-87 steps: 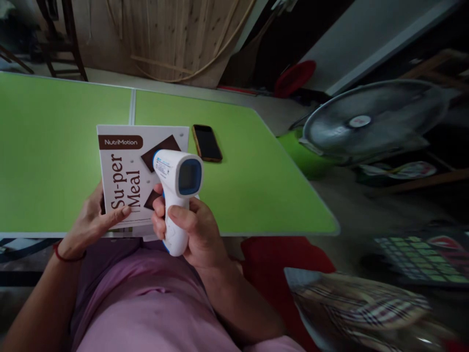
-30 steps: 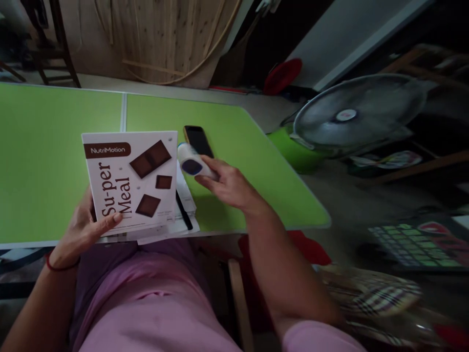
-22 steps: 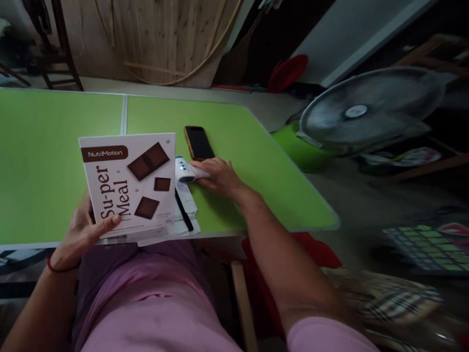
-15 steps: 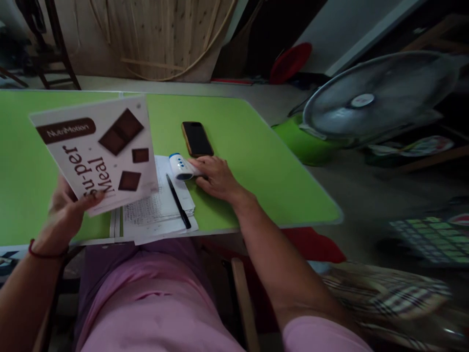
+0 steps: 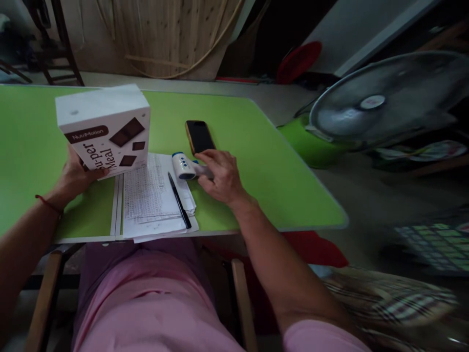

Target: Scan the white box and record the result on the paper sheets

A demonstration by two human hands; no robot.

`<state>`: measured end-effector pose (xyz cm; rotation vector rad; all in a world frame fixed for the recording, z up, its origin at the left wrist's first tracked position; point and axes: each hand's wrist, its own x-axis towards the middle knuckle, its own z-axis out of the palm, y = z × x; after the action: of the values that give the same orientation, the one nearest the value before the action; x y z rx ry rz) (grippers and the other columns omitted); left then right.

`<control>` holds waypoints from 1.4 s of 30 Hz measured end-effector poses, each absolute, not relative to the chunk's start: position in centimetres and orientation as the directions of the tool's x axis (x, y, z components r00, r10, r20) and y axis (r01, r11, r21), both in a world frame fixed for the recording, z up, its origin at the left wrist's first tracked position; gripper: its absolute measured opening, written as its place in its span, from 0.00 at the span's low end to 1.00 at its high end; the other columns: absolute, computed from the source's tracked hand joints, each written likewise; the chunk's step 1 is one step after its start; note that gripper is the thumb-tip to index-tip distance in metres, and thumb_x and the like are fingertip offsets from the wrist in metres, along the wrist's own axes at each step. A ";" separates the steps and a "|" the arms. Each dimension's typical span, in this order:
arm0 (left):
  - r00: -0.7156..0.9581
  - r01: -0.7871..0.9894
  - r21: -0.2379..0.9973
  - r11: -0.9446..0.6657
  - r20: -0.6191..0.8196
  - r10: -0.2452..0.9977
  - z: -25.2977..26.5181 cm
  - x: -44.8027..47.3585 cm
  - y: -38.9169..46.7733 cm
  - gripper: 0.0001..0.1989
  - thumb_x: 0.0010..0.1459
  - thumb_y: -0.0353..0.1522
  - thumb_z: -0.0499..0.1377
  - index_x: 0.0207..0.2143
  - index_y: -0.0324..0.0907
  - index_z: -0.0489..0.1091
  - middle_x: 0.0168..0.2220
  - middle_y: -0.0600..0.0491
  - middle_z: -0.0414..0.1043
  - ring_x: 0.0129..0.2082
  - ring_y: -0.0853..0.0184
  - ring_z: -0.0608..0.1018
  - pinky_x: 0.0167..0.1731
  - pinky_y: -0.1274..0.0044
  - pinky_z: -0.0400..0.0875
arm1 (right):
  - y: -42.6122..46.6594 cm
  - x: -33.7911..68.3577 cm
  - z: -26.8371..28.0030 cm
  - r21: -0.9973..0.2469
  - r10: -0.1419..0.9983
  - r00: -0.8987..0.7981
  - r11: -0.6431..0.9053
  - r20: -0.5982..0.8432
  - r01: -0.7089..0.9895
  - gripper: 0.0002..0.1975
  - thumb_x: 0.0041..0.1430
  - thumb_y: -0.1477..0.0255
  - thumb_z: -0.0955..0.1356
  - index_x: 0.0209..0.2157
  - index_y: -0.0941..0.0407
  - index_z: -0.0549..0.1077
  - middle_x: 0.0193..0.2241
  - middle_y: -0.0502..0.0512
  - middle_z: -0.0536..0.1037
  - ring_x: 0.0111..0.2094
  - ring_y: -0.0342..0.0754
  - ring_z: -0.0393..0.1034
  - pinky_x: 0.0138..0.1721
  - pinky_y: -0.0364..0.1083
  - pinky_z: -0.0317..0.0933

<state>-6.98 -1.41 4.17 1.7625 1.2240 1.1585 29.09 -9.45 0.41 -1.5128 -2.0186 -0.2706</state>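
My left hand (image 5: 75, 178) is closed on the lower part of a white box (image 5: 120, 127) with "NutriMotion" lettering and brown chocolate pictures. The thumb lies across its printed front. The box is upright, tilted a little, and its plain top end shows. At the paper's right edge lies a white and blue handheld infrared thermometer (image 5: 183, 167). My right hand (image 5: 222, 178) is at its handle, with thumb and index finger on either side; the other fingers are partly hidden. A black phone in a tan case (image 5: 200, 137) lies just beyond this hand.
Handwritten sheets (image 5: 146, 195) lie at the front edge of the green table (image 5: 278, 190), with a black pen (image 5: 179, 200) on them. A large fan (image 5: 373, 100) stands to the right, beside a green tub (image 5: 308, 142). Wooden chair arms (image 5: 244, 293) flank my lap.
My left hand has tilted the box so its top end now shows, and has moved it slightly away from me. My right hand stays at the thermometer, its index finger now more raised.
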 end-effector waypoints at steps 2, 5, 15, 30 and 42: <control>0.105 0.392 0.863 -0.319 0.302 0.947 4.8 -7.2 -2.6 0.51 0.30 0.38 0.77 0.53 0.38 0.52 0.56 0.39 0.62 0.59 0.46 0.66 0.56 0.51 0.68 | -10.3 27.8 1.5 -0.246 0.771 -0.150 0.372 0.619 0.895 0.13 0.58 0.70 0.64 0.40 0.59 0.77 0.37 0.63 0.79 0.40 0.55 0.72 0.42 0.54 0.65; -0.037 0.632 0.694 -0.344 0.471 0.882 6.3 -6.8 -6.2 0.40 0.48 0.40 0.72 0.55 0.42 0.50 0.60 0.45 0.54 0.62 0.54 0.61 0.60 0.56 0.63 | -11.9 25.3 2.9 -0.353 0.839 -0.171 0.390 0.517 0.850 0.11 0.62 0.67 0.64 0.32 0.57 0.76 0.27 0.57 0.79 0.28 0.48 0.72 0.33 0.48 0.65; 0.682 0.566 0.243 -0.788 0.400 0.613 3.2 0.0 -15.0 0.30 0.65 0.49 0.56 0.58 0.36 0.58 0.58 0.36 0.64 0.59 0.47 0.66 0.58 0.54 0.64 | -12.9 22.2 3.2 -0.362 0.945 -0.161 0.261 0.284 0.895 0.14 0.57 0.77 0.64 0.43 0.57 0.76 0.30 0.57 0.80 0.32 0.51 0.75 0.34 0.48 0.66; 0.756 0.596 0.171 -0.784 0.211 0.620 2.4 1.7 -15.4 0.22 0.61 0.28 0.57 0.58 0.38 0.66 0.59 0.44 0.67 0.58 0.52 0.68 0.62 0.56 0.60 | -14.0 23.6 0.8 -0.952 0.969 -0.089 0.243 0.230 0.184 0.14 0.63 0.56 0.65 0.39 0.52 0.73 0.28 0.48 0.73 0.29 0.43 0.69 0.35 0.46 0.69; 0.762 0.586 0.174 -0.791 0.212 0.611 2.2 1.8 -15.5 0.23 0.61 0.26 0.55 0.59 0.38 0.64 0.63 0.43 0.63 0.61 0.50 0.66 0.62 0.52 0.58 | -13.6 21.8 1.0 -0.861 0.955 0.154 0.149 0.253 0.486 0.02 0.48 0.70 0.68 0.24 0.53 0.71 0.18 0.46 0.73 0.19 0.41 0.66 0.22 0.42 0.64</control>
<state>1.78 -15.46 2.18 2.8574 0.9736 0.3948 21.77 -13.59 0.95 -1.4772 -1.4723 0.6204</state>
